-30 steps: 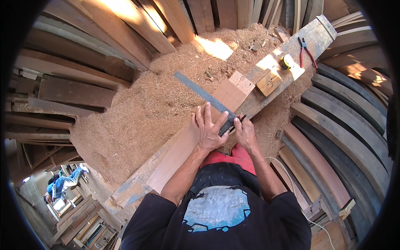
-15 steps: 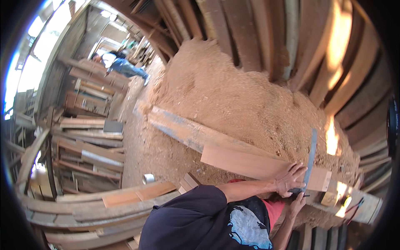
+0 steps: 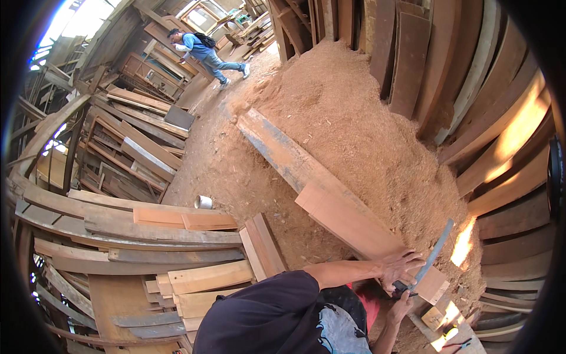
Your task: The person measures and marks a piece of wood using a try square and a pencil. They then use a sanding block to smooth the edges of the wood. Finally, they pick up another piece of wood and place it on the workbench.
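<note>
Because sawdust [image 3: 354, 118] has piled into a broad mound against the leaning planks [image 3: 413, 59] at the back, the long grey beam [image 3: 283, 150] lies half sunk along its foot, running down toward the person. Stacked boards [image 3: 147, 248] fill the left side, laid flat so they stay put, with a small tin can [image 3: 203, 202] standing on the dirt floor beside them. Resting flat on the beam's near end is a reddish plank [image 3: 354, 227], which gives it steady support under the hands. The left hand [image 3: 398, 268] presses down on that plank, fingers spread, apparently to hold it steady. Just below, the right hand [image 3: 402, 304] is closed around the dark handle of a handsaw [image 3: 431, 256], whose thin blade slants up and away across the plank's end. Far off, another person [image 3: 203, 50] walks between timber stacks.
</note>
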The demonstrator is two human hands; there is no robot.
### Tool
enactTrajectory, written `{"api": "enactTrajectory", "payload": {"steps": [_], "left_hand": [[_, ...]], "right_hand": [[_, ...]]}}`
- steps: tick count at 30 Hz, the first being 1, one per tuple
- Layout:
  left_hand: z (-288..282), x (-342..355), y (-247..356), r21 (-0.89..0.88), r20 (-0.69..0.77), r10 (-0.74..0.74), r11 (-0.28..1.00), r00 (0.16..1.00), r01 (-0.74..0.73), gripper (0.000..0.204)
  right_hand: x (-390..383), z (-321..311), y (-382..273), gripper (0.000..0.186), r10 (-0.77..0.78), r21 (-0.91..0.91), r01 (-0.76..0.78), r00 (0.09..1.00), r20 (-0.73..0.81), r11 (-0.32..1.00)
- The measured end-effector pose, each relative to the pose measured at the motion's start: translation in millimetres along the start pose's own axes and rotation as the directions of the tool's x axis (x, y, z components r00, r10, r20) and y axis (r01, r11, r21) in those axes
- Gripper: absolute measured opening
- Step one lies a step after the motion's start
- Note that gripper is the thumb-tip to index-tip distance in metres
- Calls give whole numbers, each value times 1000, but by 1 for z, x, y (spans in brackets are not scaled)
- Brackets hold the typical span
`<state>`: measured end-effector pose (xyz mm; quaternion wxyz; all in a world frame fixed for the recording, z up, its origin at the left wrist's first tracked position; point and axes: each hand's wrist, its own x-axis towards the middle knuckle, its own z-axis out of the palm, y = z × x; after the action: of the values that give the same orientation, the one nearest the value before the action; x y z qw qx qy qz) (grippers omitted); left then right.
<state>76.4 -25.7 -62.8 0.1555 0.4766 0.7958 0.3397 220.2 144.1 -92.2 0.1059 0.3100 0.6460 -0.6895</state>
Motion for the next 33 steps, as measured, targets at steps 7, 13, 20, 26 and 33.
{"api": "enactTrajectory", "payload": {"steps": [7, 13, 20, 26, 33], "left_hand": [[2, -7, -2, -19, -98, 42, 999, 994, -44, 77], [-44, 11, 11, 114, 50, 38, 993, 998, -44, 70], [-26, 9, 12, 235, 85, 61, 969, 995, -79, 77], [-32, 0, 1, 226, 163, 37, 971, 986, -74, 89], [-33, 2, 2, 257, 165, 84, 958, 983, -125, 73]], "right_hand": [[0, 9, 11, 34, -29, 126, 29, 1000, -3, 992], [0, 45, -15, 27, 135, 516, 12, 960, -245, 857], [-15, 70, -13, 30, 66, 524, 190, 900, -430, 830], [-22, 93, -20, 24, 132, 522, 149, 877, -462, 840], [-17, 108, -8, 15, 130, 568, 255, 826, -549, 782]]}}
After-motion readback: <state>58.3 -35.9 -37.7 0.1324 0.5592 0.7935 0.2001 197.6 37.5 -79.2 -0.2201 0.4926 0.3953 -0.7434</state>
